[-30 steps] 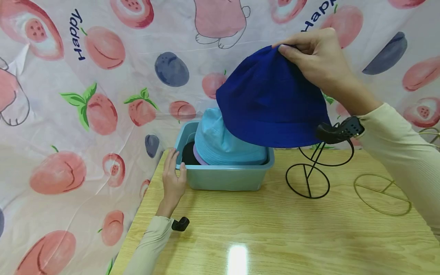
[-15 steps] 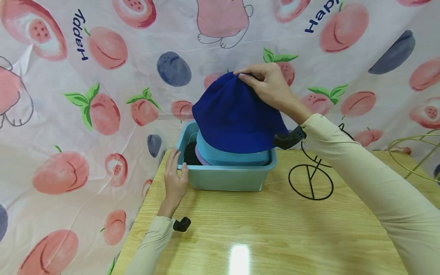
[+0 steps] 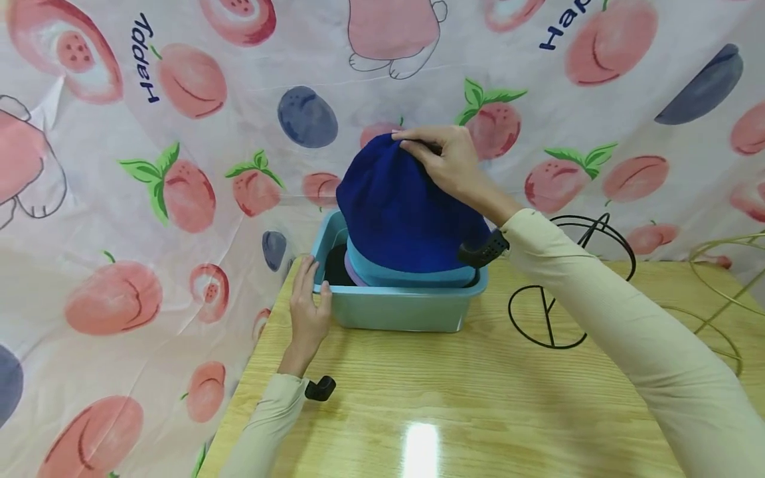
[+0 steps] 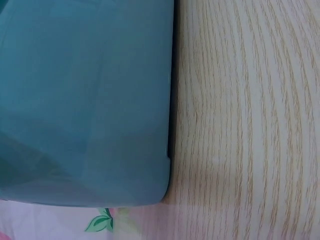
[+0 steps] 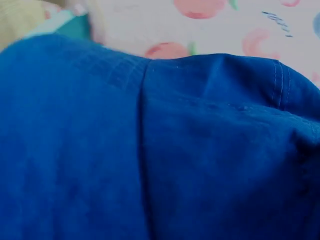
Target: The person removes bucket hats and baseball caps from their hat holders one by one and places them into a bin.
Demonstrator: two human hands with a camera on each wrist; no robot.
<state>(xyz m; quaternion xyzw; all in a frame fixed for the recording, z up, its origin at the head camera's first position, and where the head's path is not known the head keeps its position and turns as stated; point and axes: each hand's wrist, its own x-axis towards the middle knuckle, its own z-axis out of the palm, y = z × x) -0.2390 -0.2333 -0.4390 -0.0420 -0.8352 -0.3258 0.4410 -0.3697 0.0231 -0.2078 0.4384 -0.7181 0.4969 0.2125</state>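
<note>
My right hand [image 3: 451, 159] pinches the crown of a dark blue bucket hat [image 3: 406, 206] between thumb and fingers. The hat hangs brim down over a blue-green plastic basin [image 3: 397, 311], covering most of a light blue hat [image 3: 406, 273] inside it. A lilac brim [image 3: 354, 271] and something black [image 3: 337, 267] show at the basin's left. My left hand [image 3: 309, 312] rests on the basin's left rim, fingers straight. The left wrist view has the basin's wall [image 4: 90, 110] close up, no fingers showing. Blue cloth [image 5: 100, 140] fills most of the right wrist view.
Right of the basin stands a black wire rack [image 3: 550, 318] with round rings, partly behind my right forearm. A gold wire rack [image 3: 726, 292] is at the far right. The wooden table [image 3: 370, 398] meets a fruit-print cloth [image 3: 251, 86] at the back and left.
My right hand has carried the dark blue hat left and down, from above right of the basin to over the light blue hat. My left hand has stayed on the rim.
</note>
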